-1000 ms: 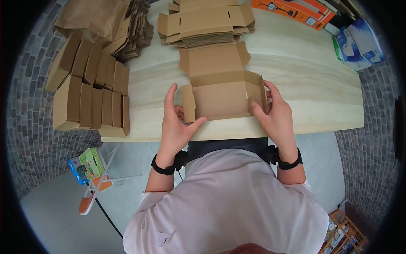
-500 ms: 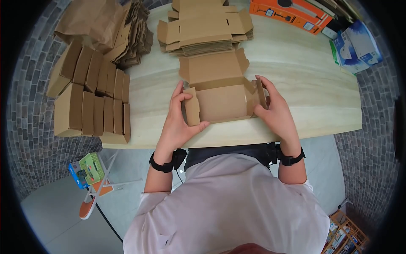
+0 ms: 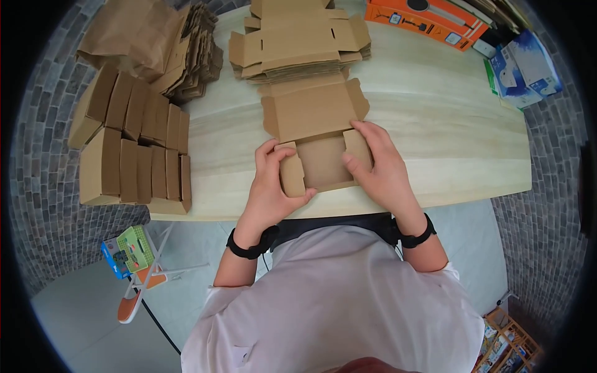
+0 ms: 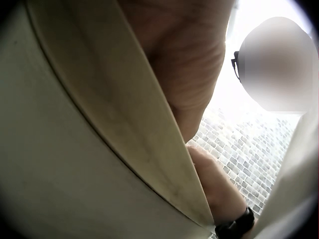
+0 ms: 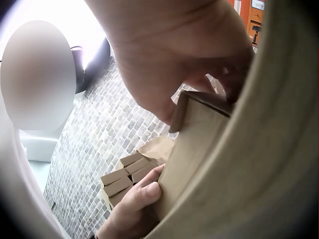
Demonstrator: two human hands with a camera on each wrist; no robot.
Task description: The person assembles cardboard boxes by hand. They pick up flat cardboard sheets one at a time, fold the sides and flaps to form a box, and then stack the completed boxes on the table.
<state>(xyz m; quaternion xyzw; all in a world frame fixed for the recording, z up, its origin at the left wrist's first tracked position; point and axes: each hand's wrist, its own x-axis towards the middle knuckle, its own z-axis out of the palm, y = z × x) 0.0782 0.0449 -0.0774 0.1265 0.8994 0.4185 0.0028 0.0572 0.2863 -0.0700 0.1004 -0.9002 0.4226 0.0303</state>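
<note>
A brown cardboard box [image 3: 323,163], partly folded up, sits near the front edge of the table, its lid panel [image 3: 314,110] lying open toward the back. On the box's left end my left hand [image 3: 272,185] grips the folded side flap [image 3: 292,174], fingers over the top and thumb along the front edge. My right hand [image 3: 384,163] holds the opposite end, its thumb pressing the right side flap [image 3: 356,148] and its fingers curled around the outside. In the right wrist view the box's front wall [image 5: 194,144] stands upright between both hands. The table edge hides most of the left wrist view.
Two rows of folded boxes [image 3: 102,165] stand at the left. Behind them are a brown paper bag [image 3: 127,37] and stacked cardboard [image 3: 193,62]. Flat box blanks [image 3: 298,46] are piled at the back middle; an orange box [image 3: 426,25] and a blue-white package [image 3: 525,68] lie right.
The right end of the box has folded inward, its flap now over the base. My right hand has shifted left with it, and the box has come slightly nearer the table's front edge.
</note>
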